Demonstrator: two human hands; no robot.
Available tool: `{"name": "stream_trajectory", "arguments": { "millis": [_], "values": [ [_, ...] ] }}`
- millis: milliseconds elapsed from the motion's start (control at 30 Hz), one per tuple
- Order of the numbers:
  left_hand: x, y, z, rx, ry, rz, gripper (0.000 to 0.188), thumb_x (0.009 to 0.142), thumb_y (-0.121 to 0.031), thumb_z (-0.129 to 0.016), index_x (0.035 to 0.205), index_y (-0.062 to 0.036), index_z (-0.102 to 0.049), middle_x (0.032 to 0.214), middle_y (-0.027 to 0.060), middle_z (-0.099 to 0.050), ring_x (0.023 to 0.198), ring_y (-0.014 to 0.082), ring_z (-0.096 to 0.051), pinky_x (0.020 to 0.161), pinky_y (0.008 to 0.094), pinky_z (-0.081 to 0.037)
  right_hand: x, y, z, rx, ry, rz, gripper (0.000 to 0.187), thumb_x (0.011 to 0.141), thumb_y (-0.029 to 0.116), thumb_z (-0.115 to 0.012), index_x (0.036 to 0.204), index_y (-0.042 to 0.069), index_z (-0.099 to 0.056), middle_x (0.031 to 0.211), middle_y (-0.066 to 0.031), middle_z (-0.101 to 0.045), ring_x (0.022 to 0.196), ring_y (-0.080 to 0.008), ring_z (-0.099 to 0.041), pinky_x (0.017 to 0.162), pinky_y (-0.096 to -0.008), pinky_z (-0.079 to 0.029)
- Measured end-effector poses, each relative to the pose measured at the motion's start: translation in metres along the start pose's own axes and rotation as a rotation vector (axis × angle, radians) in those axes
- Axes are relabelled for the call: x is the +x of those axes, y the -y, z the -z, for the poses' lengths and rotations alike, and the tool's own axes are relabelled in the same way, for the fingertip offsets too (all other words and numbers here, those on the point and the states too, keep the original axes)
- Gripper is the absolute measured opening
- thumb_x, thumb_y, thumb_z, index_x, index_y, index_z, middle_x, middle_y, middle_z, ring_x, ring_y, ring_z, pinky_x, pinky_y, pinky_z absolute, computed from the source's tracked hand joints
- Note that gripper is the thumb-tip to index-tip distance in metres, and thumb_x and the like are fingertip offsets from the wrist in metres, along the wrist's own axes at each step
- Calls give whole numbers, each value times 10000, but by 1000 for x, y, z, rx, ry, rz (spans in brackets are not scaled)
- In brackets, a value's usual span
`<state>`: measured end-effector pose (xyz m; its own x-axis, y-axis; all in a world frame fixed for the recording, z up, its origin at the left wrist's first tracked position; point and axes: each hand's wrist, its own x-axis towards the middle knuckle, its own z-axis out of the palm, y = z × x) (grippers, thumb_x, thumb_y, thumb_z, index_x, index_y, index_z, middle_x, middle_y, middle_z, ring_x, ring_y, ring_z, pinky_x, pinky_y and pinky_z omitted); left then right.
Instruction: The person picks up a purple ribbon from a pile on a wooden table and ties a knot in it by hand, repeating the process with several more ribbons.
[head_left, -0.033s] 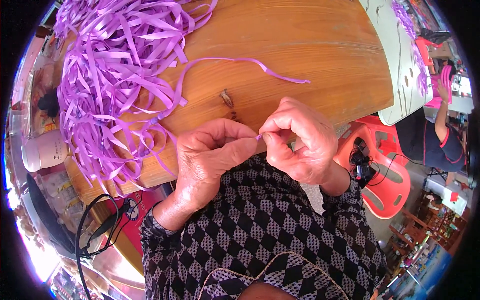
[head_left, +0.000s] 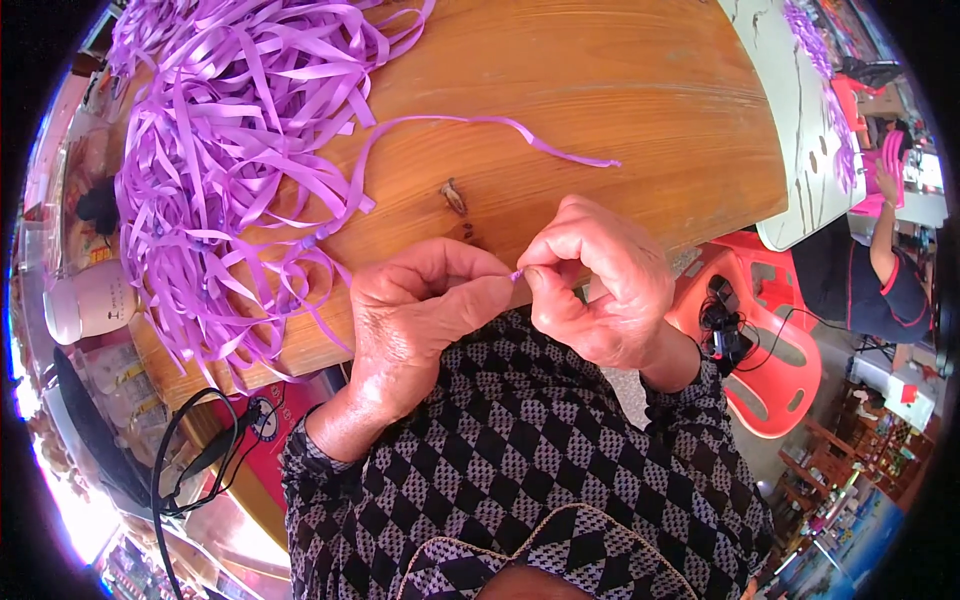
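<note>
Wooden table (head_left: 600, 90) bare beside ribbons (head_left: 220, 160) (edge near hands).

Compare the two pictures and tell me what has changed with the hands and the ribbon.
Nothing visibly changed. The left hand and right hand pinch a bit of purple ribbon between their fingertips, just as before, at the near edge of the wooden table. The pile of purple ribbon strips and the loose strip lie where they were.
</note>
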<state>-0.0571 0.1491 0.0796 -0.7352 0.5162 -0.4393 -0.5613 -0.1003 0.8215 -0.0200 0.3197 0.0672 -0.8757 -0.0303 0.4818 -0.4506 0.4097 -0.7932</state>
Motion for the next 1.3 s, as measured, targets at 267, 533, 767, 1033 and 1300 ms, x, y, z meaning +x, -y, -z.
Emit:
{"name": "stream_trajectory", "arguments": {
  "millis": [267, 533, 767, 1033, 1300],
  "values": [
    [-1, 0, 0, 5, -59, -37, 71, 770, -24, -672, 821, 20, -649, 740, 18, -636, 650, 44, -545, 583, 175, -432, 1, 0, 4, 118, 77, -72, 179, 682, -95, -628, 838, -24, -579, 706, -78, -556, 564, -156, -507, 478, -242, -376],
    [1, -16, 1, 1, 59, 130, 98, 781, -68, -675, 819, 19, -654, 713, 9, -629, 611, 39, -515, 551, 168, -393, 6, -6, 8, 121, 130, 72, 158, 672, -36, -712, 791, -24, -609, 744, -113, -598, 593, -199, -529, 525, -274, -416],
    [-4, -11, 9, 127, 46, 81, 102, 784, -76, -678, 814, 16, -649, 714, -3, -618, 619, 38, -510, 565, 174, -398, 3, 6, 7, 181, 177, -140, 169, 643, -89, -668, 772, -17, -587, 684, -84, -570, 575, -181, -516, 518, -265, -415],
    [-5, -10, 8, 85, 13, 54, 83, 788, -48, -666, 833, 17, -639, 735, 3, -625, 665, 35, -528, 608, 172, -423, 1, 5, 14, 307, 161, -245, 238, 685, -58, -625, 917, -44, -578, 852, -108, -604, 680, -152, -533, 547, -249, -423],
    [-6, -5, 2, 156, -3, -56, 63, 798, -33, -655, 834, 16, -639, 729, -7, -615, 650, 33, -514, 587, 175, -411, 1, -5, -5, -35, 95, 152, 280, 573, -94, -584, 839, -11, -562, 716, -89, -567, 524, -227, -482, 449, -316, -359]
  ]
}}
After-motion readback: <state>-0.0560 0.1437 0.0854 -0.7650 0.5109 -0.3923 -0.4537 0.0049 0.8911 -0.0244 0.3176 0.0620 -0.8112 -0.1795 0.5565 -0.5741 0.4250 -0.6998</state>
